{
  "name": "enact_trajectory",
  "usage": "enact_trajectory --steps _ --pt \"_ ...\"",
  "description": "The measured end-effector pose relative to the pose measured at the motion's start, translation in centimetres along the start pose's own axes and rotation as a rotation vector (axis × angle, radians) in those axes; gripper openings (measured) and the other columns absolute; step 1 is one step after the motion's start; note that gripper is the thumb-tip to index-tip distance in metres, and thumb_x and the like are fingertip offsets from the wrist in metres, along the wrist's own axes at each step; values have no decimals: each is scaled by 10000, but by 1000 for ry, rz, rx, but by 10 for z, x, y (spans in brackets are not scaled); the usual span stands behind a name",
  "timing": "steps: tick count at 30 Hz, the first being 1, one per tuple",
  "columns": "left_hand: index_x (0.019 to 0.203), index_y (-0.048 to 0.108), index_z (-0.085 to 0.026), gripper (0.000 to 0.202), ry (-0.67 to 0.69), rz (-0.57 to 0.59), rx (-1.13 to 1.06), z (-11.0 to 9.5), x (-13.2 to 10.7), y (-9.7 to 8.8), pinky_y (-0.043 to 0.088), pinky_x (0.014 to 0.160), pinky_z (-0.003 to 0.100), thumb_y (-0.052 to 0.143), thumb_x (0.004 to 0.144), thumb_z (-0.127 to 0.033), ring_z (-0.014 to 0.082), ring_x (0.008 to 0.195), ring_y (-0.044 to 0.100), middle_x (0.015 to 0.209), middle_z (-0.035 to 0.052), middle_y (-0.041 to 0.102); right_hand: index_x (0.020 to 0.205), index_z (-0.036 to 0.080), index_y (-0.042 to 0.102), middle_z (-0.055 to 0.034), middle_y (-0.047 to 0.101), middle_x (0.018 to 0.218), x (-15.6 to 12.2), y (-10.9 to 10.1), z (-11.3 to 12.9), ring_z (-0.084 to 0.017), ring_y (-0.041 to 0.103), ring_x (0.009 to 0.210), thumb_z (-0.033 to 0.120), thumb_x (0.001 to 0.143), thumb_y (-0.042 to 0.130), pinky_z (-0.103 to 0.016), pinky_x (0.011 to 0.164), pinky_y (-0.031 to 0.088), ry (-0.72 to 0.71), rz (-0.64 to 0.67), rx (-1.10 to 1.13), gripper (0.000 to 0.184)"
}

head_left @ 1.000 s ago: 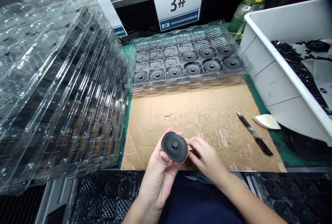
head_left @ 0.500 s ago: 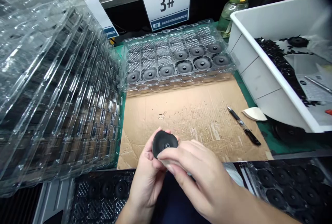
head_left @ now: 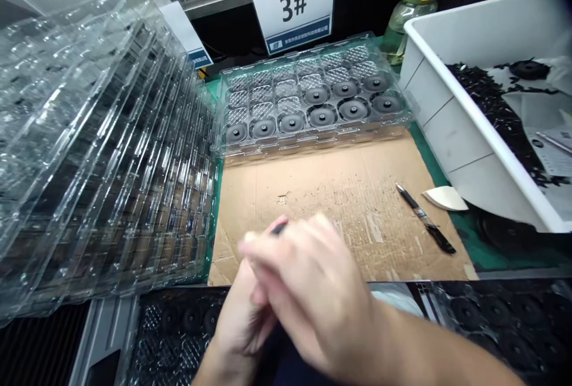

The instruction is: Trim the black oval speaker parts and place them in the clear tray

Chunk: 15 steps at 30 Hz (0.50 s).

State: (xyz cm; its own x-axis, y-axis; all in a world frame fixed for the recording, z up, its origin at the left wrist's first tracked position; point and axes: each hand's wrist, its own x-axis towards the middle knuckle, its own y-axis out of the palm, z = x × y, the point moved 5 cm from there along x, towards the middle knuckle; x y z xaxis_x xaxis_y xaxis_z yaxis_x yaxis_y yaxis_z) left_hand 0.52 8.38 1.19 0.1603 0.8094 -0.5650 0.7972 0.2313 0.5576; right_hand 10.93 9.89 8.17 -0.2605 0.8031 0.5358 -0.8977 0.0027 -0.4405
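Over the near edge of a cardboard sheet, my left hand is closed round a black round plastic part. Only a dark sliver of that part shows; the rest is hidden by my right hand. Slightly blurred, the right hand lies across the part with its fingers curled, and whatever they grip is out of sight. Beyond the hands stands a clear plastic tray with similar black discs in its front pockets and some of the second row.
A tall stack of clear trays leans at left. At right stand a white bin holding black scraps, and a green-capped bottle. A black pen and a pale wedge-shaped piece lie nearby. More disc trays sit below.
My right hand has moved left and up over the black part, covering the face that showed before. The left hand still holds it. The whole view has shifted slightly.
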Motion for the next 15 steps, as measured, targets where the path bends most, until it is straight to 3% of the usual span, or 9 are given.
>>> enact_trajectory --steps 3,6,9,11,15 --pt "986 701 -279 453 23 58 -8 -6 1 -2 531 833 234 825 551 -302 177 897 673 1015 -6 715 995 131 597 -37 618 737 -13 -5 -6 -165 532 670 99 893 414 -301 619 369 49 82 42 212" --pt "958 710 -287 460 25 59 -15 -5 6 -4 528 793 174 843 519 -251 153 897 670 1001 -16 719 972 119 590 -49 630 785 -27 -14 -14 -158 530 672 61 861 436 -297 618 363 192 55 -78 198" --pt "985 698 -307 458 56 56 -51 -4 7 0 526 837 211 830 548 -271 171 937 661 1058 -27 702 974 106 584 -54 604 703 -28 -18 -7 -164 491 599 69 858 438 -304 576 337 101 -11 -157 190" --pt "995 693 -311 445 40 59 -62 -2 7 2 527 852 231 819 570 -267 175 934 662 1066 -34 701 975 117 582 -38 597 675 -25 -15 -6 -155 484 575 76 868 425 -295 560 339 57 14 -97 194" --pt "986 699 -291 439 64 53 -56 -3 8 2 507 812 146 822 568 -230 135 941 651 1045 -24 710 961 117 579 -58 648 819 -22 -13 -15 -160 550 686 63 862 432 -300 621 379 188 24 -85 185"
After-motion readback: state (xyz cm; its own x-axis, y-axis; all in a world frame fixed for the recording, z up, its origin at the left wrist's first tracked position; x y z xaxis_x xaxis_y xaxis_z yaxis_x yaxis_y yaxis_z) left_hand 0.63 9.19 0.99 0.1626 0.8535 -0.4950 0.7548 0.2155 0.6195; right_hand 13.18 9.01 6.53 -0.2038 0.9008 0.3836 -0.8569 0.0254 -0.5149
